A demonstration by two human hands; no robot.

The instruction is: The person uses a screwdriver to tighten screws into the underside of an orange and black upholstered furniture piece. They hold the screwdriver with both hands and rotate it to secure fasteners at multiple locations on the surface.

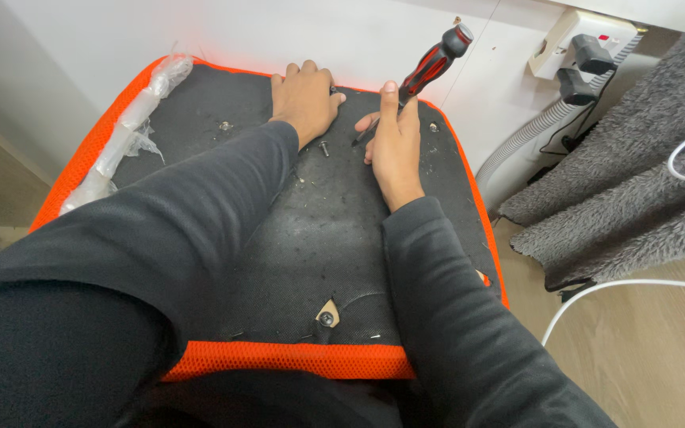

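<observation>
- Near the far edge of the upturned seat cushion, the left hand lay palm down on the black fabric, its fingers curled loosely and holding nothing that could be seen.
- Just beside it, the right hand had its fingers closed around a screwdriver with a red and black handle, tilted, tip down at the fabric.
- A loose screw lay between the two hands, touching neither.
- A clear plastic wrap rested along the cushion's orange left edge.
- A grey fleece blanket hung to the right, well apart.
</observation>
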